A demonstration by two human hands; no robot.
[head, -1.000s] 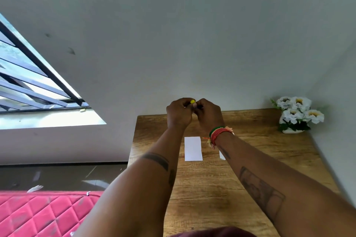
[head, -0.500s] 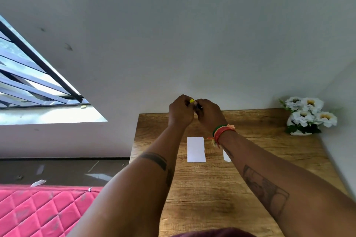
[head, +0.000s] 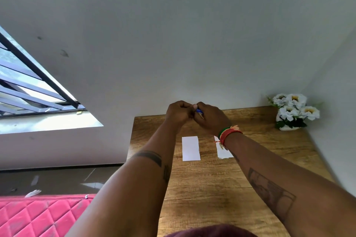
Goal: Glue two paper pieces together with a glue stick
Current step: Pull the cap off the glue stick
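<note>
Yellow tip that showed between my fists a moment ago is gone; now a blue bit of the glue stick (head: 199, 111) peeks out there. My left hand (head: 178, 113) and right hand (head: 212, 118) stay pressed together, both curled tight around it. Below my hands, one white paper (head: 190, 148) lies flat on the table (head: 269, 159); another paper (head: 223, 152) sits partly under my right wrist.

Two white paper pcs flat on table: left piece (head: 190, 148), right piece (head: 223, 152) partly hidden; glue stick (head: 199, 111) barely visible.
</note>
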